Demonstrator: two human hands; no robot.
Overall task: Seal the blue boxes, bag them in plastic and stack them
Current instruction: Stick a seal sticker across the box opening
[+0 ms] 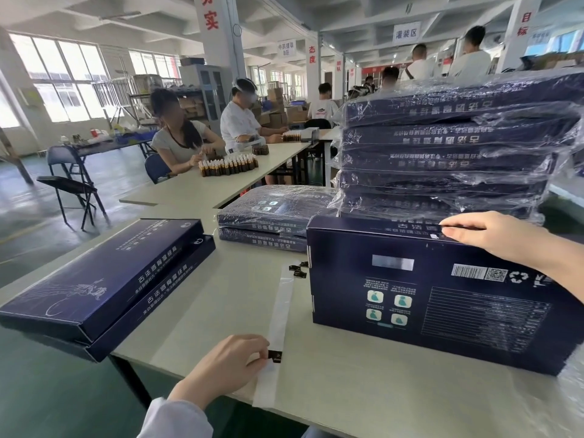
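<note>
Here, left hand (pixel 227 361) pinching dark sticker (pixel 275 356), right hand (pixel 493 235) gripping top edge of blue box (pixel 410 298).

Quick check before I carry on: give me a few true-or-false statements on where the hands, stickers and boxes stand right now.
1. The left hand pinches a small black sticker at the white backing strip. True.
2. The right hand holds the top edge of the blue box that stands on edge. True.
3. That blue box is already bagged in plastic. False: it is bare.
4. The tall bagged stack stands at the table's left end. False: it is on the right, behind the blue box; two unbagged boxes lie at the left.
5. A few loose stickers lie near the strip's far end. True.
</note>
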